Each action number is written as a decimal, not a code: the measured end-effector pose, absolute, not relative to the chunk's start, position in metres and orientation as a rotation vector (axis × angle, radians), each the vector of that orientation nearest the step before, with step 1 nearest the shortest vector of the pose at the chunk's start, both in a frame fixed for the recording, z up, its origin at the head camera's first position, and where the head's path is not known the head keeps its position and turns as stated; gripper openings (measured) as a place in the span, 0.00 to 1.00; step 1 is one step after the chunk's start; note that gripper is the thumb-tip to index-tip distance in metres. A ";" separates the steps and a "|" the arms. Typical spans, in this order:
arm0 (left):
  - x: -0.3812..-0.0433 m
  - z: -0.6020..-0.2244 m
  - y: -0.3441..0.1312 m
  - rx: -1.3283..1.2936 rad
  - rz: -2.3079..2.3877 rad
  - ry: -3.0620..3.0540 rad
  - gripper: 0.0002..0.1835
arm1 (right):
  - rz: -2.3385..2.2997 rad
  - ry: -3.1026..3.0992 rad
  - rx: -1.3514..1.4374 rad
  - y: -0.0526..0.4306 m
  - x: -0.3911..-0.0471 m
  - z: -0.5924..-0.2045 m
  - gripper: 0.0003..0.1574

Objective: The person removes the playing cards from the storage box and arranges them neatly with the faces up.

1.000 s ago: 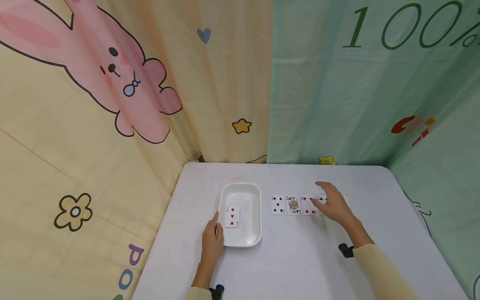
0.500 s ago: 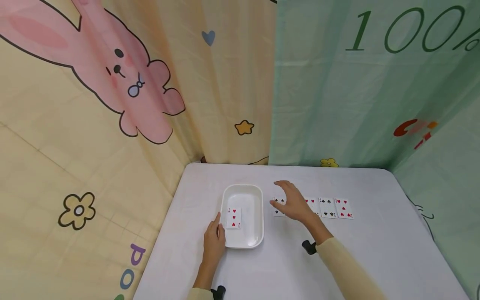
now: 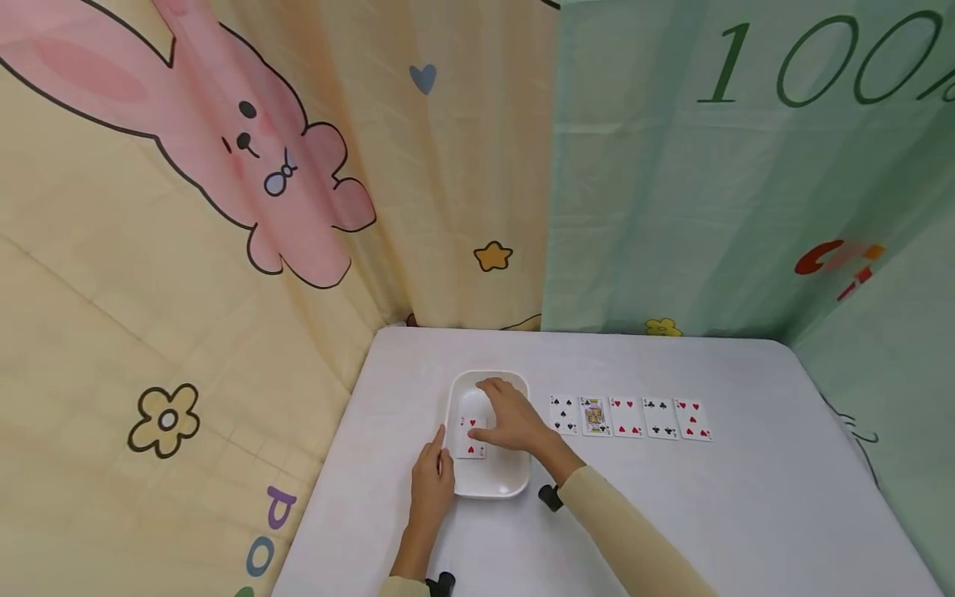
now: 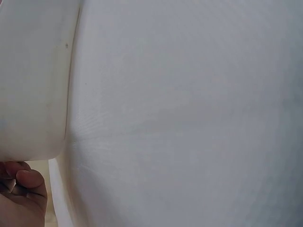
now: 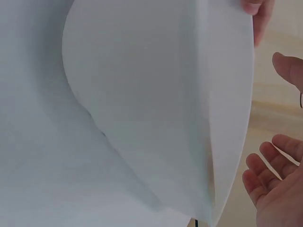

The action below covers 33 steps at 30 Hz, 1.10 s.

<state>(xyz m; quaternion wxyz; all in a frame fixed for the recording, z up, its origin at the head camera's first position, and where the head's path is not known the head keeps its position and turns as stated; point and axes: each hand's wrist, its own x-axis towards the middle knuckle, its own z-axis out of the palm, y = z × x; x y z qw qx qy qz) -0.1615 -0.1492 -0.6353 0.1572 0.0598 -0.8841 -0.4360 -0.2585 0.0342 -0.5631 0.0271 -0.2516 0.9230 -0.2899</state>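
My left hand [image 3: 433,487] holds the left side of a white tray [image 3: 515,487], thumb and finger at its rim. The left wrist view shows its fingertips [image 4: 29,178] against the tray's edge. Inside the tray lies a playing card, the three of hearts [image 3: 472,449], face up. Above it hovers my right hand [image 3: 515,421], thumb and fingers spread apart, covering part of the card. Nothing shows between those fingers in the right wrist view. Right of the tray, several face-up playing cards lie in a row, among them a king [image 3: 595,416] and a five of hearts [image 3: 693,419].
The white table [image 3: 671,514] runs back to a curtain with a pink rabbit [image 3: 254,149] on the left and a green curtain [image 3: 671,182] on the right. Each wrist carries a small black camera mount [image 3: 550,497].
My right hand has swept left from above the right part of the card row, across it, to over the tray, uncovering the whole row. My left hand has stayed at the tray's side.
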 end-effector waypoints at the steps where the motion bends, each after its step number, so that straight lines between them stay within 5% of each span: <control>1: -0.162 -0.635 -0.149 0.169 -1.249 -2.527 0.24 | -0.867 2.851 -0.790 0.030 -0.259 -0.566 0.56; 16: -0.162 -0.639 -0.147 0.107 -1.178 -2.469 0.23 | -0.434 2.796 -0.776 0.008 -0.262 -0.605 0.69; 33: -0.160 -0.633 -0.146 0.105 -1.174 -2.470 0.23 | -0.455 2.803 -0.702 0.005 -0.259 -0.606 0.57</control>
